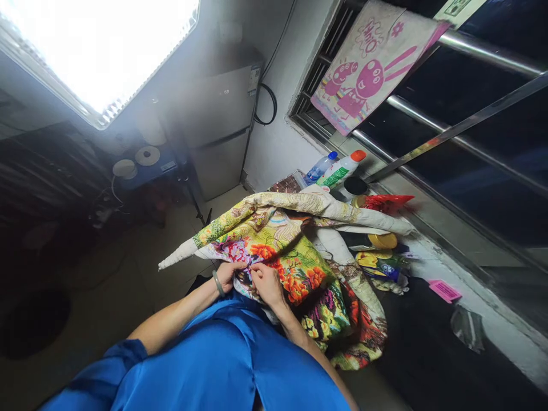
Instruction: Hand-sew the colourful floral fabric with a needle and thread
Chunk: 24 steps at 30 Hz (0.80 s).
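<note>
A large flowered cross-stitch cloth (pixel 295 251) lies over my lap, bunched and folded, with its white margins rolled along the far side. Red, orange and pink stitched blooms cover a yellow-green ground. My left hand (pixel 226 275), with a grey-green bangle at its wrist, grips the cloth at its near edge. Close beside it, my right hand (pixel 266 283) is closed in a pinch against the stitched surface. Whatever sits between its fingertips is too small to make out. Part of the cloth hangs in loops at the right.
A bright lamp (pixel 103 51) hangs at upper left. Bottles (pixel 342 168), a red packet (pixel 387 202) and a yellow-lidded jar (pixel 383 241) stand on the ledge behind the cloth. A fridge (pixel 220 131) stands at the back. A pink-printed towel (pixel 363 68) hangs on the window bars.
</note>
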Each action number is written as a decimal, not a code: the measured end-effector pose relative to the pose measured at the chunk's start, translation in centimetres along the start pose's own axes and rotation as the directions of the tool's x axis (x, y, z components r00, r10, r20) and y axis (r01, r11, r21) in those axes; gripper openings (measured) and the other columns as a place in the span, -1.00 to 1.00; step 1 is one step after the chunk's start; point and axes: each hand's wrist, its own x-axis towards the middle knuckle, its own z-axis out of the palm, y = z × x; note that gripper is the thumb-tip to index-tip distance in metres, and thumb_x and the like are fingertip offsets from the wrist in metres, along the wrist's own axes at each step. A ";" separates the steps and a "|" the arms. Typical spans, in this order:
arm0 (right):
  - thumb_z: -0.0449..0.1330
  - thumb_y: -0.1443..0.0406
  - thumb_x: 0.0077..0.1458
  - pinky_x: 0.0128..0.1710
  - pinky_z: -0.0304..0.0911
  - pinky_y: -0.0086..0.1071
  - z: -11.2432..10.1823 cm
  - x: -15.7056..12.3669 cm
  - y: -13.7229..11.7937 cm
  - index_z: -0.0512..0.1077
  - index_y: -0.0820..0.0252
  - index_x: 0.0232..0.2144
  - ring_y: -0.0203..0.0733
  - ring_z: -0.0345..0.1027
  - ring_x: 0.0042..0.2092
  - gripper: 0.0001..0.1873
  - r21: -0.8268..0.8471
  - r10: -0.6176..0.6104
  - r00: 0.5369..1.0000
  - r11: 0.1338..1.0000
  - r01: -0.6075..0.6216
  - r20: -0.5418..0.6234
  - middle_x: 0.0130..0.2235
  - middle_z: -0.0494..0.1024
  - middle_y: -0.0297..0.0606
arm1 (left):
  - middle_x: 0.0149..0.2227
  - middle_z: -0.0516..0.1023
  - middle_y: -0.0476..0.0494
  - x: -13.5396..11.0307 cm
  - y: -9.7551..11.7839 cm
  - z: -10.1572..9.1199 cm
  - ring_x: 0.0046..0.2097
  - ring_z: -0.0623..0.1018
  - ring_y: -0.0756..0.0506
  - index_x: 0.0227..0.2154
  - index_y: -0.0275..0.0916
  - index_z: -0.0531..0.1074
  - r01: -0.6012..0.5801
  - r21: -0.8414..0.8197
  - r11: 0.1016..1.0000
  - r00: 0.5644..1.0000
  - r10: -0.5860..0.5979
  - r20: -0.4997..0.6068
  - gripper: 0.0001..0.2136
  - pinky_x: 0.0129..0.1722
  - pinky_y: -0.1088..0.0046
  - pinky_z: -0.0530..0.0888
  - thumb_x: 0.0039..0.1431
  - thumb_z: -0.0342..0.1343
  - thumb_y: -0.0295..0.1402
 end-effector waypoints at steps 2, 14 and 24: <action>0.08 0.31 0.07 -0.63 0.11 -0.47 0.0 0.1 0.1 0.53 0.18 -0.43 -0.31 0.19 -0.71 -0.79 -0.004 -0.006 1.000 1.000 0.006 -0.006 -0.72 0.38 -0.44 | -0.57 0.63 -0.14 0.1 0.0 0.0 -0.36 0.67 -0.22 -0.47 -0.35 0.58 0.000 0.003 1.000 1.000 0.000 0.002 -0.75 -0.18 0.23 0.60 -0.27 0.37 -0.71; 0.23 0.30 -0.03 -0.32 0.38 -0.35 -0.6 0.7 1.5 0.62 0.13 -0.51 -0.15 0.50 -0.38 -0.85 0.101 -0.130 0.983 0.984 0.144 -0.131 -0.41 0.64 -0.20 | -0.57 0.61 -0.16 1.2 0.1 -0.6 -0.51 0.60 -0.15 -0.50 -0.36 0.53 0.137 0.045 0.990 0.989 -0.140 0.057 -0.84 -0.29 0.28 0.58 -0.17 0.27 -0.70; 0.23 0.32 0.04 -0.34 0.37 -0.36 -0.2 1.2 1.6 0.60 0.12 -0.52 -0.14 0.49 -0.40 -0.84 -0.069 -0.184 0.972 0.982 0.175 -0.146 -0.44 0.63 -0.23 | -0.59 0.59 -0.14 1.5 0.1 -1.0 -0.50 0.59 -0.13 -0.51 -0.35 0.53 0.150 0.046 0.988 0.981 -0.154 0.121 -0.85 -0.23 0.28 0.57 -0.16 0.29 -0.67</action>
